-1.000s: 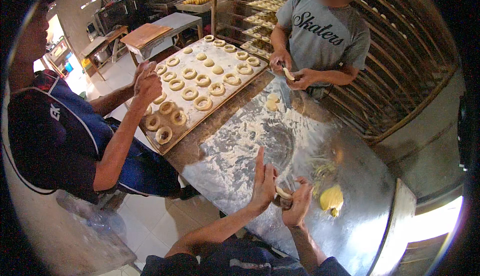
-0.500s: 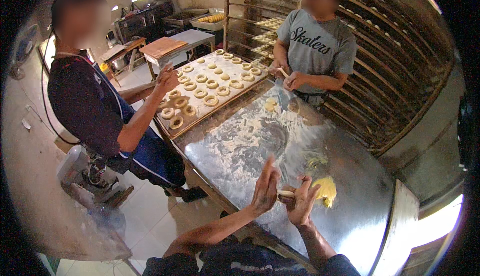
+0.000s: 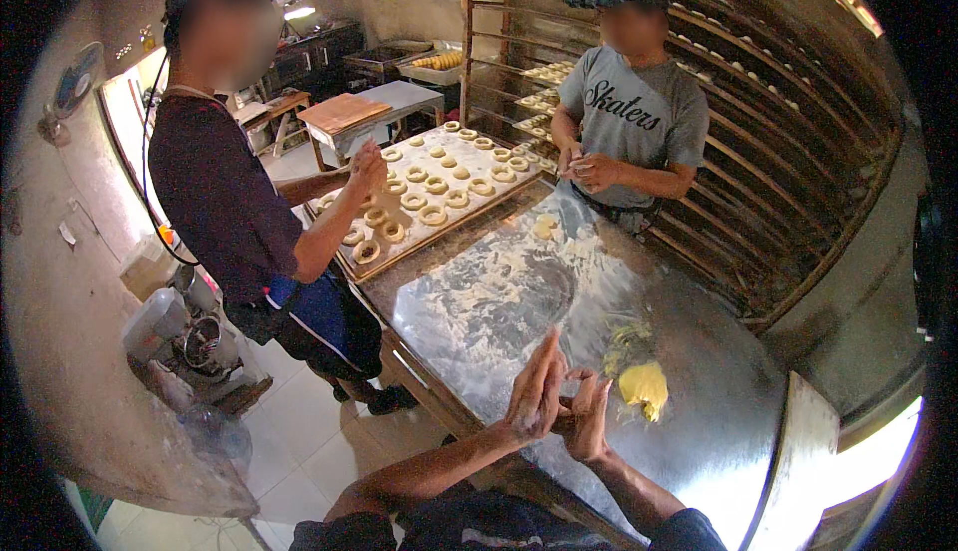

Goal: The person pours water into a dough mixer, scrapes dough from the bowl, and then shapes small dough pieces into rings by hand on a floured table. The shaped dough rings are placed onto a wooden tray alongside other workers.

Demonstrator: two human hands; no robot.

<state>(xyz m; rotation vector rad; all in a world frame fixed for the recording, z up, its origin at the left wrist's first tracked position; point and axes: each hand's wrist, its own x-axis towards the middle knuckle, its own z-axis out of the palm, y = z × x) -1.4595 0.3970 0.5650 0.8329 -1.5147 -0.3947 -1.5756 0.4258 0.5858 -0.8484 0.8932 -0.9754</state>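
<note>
Over the near part of the metal-topped table (image 3: 699,451), my two hands meet. My left hand (image 3: 536,391) is held upright, its fingers stretched out and pointing away from me. Against its palm side rests my right hand (image 3: 585,417), with fingers bent and thumb raised. The piece of dough between them is now almost wholly hidden by the fingers; in the earlier picture its pale, thin shape shows in the right hand. Just right of my right hand lies a soft yellow lump (image 3: 644,388), smeared onto the table top.
White flour (image 3: 499,286) covers the middle of the table. Beyond it, a tray (image 3: 399,256) holds several dough rings. A co-worker in a dark shirt (image 3: 215,187) stands left; another in a grey shirt (image 3: 639,102) stands across, hands together. A tall wooden rack (image 3: 788,172) rises at right.
My hands have closed together, covering the dough. The co-worker across has brought both hands together, and the strip seen there before no longer shows. The whole view has shifted slightly.
</note>
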